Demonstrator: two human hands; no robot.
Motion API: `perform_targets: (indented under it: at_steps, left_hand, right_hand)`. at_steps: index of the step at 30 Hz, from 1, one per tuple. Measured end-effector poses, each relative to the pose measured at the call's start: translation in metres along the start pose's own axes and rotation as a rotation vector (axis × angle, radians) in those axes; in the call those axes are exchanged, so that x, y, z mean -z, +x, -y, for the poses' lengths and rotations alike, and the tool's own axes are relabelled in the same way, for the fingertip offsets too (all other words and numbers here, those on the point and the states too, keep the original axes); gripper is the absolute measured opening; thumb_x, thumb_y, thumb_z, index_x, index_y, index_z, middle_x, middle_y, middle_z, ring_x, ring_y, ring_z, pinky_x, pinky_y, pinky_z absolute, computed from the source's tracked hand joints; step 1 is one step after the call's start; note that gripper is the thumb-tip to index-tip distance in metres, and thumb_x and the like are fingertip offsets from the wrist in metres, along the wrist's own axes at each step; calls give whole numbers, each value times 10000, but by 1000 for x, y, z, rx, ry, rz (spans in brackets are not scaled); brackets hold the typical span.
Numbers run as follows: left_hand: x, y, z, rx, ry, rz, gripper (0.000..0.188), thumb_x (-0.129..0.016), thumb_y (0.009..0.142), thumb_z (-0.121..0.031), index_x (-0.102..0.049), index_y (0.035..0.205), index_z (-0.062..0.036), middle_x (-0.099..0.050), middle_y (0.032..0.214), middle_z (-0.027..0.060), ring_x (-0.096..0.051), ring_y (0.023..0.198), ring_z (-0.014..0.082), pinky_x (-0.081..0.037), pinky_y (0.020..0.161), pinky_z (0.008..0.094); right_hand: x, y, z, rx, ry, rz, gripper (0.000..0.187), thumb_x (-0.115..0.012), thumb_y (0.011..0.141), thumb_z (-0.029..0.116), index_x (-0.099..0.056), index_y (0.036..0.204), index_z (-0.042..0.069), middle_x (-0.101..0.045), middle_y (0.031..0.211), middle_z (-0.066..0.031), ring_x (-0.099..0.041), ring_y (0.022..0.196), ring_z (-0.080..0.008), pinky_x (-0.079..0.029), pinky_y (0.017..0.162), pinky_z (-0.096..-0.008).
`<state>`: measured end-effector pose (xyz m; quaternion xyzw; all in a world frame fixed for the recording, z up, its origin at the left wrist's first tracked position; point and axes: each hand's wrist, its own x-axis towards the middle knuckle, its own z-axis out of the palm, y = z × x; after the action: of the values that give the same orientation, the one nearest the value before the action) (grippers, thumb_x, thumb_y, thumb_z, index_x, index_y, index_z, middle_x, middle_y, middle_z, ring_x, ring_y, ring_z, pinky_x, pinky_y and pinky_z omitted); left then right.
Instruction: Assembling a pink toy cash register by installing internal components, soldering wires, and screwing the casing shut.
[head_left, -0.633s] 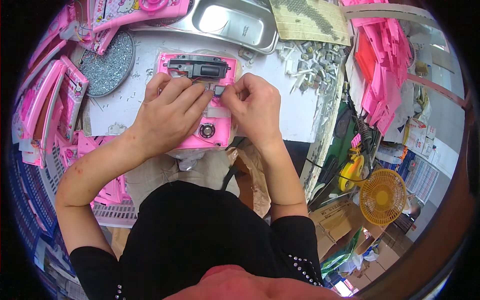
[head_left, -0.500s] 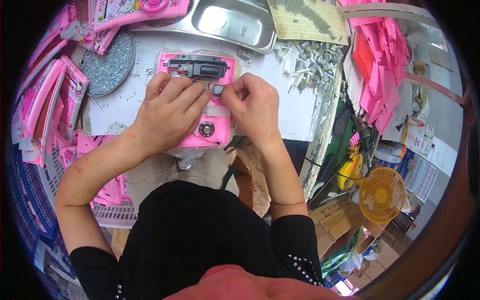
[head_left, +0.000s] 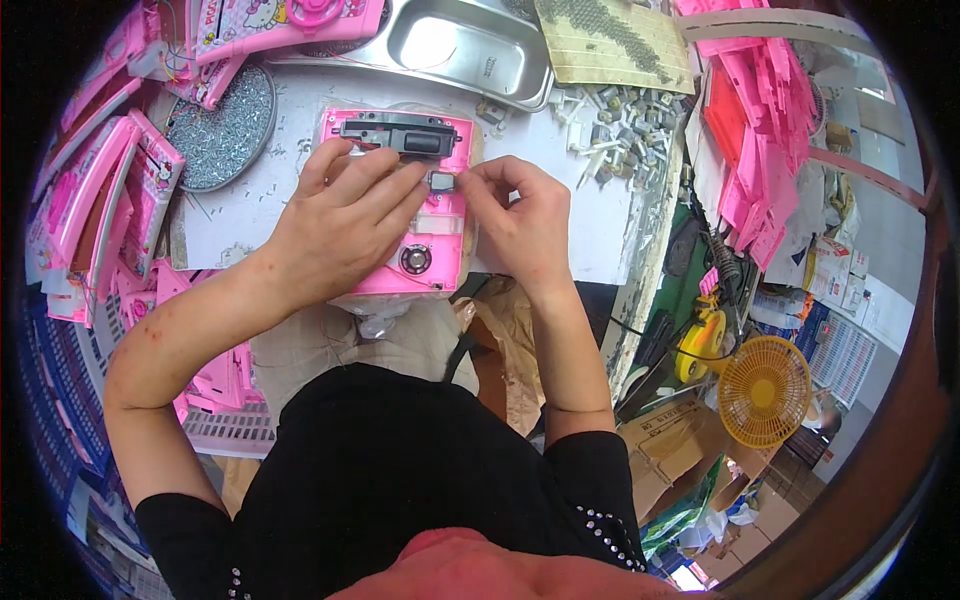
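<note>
A pink plastic casing lies open-side up on the table before me. Fitted in it are a black mechanism along the far end, a small grey metal motor near the middle and a round speaker near the close end. My left hand rests over the casing's left side, fingers stretched, tips by the motor. Under that hand the casing is hidden. At the casing's right edge, my right hand has thumb and forefinger brought together beside the motor; what is between them cannot be made out.
A round dish of screws and stacked pink casings stand left. Beyond are a metal tray and a card with small dark parts. Loose motors lie to the right, near more pink parts and a yellow fan.
My right hand has drawn slightly right, off the motor, so more of the motor shows. My left hand stays over the casing, with its fingers a little more spread.
</note>
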<state>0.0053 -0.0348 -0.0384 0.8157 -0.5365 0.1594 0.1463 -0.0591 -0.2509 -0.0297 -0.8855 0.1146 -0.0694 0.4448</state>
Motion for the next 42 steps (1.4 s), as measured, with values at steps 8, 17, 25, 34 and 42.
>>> perform_targets:
  at_steps: [8,17,25,34,42]
  left_hand:
    - [0,-3,1,14,-36,29,343,-665,856,-216,-691,1174,-91,-651,1280,29,-541,1248,198,-244,1173,513]
    - [3,-4,3,46,-83,93,411,-714,834,-209,-669,1232,-118,-628,1337,36,-543,1229,219,-251,1146,518]
    - [1,-2,3,8,-123,52,452,-715,795,-204,-653,1227,-88,-639,1305,75,-550,1195,268,-297,1086,535]
    - [5,6,0,-2,-113,75,462,-729,755,-185,-662,1201,-85,-644,1298,83,-556,1154,256,-327,1041,483]
    - [13,-2,4,52,-83,113,398,-708,795,-217,-687,1177,-107,-639,1326,40,-568,1132,230,-367,1009,467]
  right_hand:
    - [-7,-3,0,18,-85,-5,177,-794,874,152,-734,854,-13,-684,667,-59,-595,565,-99,-471,556,-268]
    - [-3,-8,-9,43,30,-73,149,-795,832,154,-707,839,34,-658,715,-98,-634,627,-210,-492,583,-336]
    - [173,65,-65,0,-399,-490,192,-788,849,192,-760,929,20,-755,850,-98,-706,751,-161,-526,667,-311]
    - [306,225,-202,-195,-1191,-727,204,-633,856,169,-741,1014,98,-700,1072,-176,-650,1072,-384,-583,843,-457]
    - [347,297,-235,-374,-1753,-353,388,-543,1010,435,-761,1098,127,-761,1070,-129,-746,989,-294,-589,797,-484]
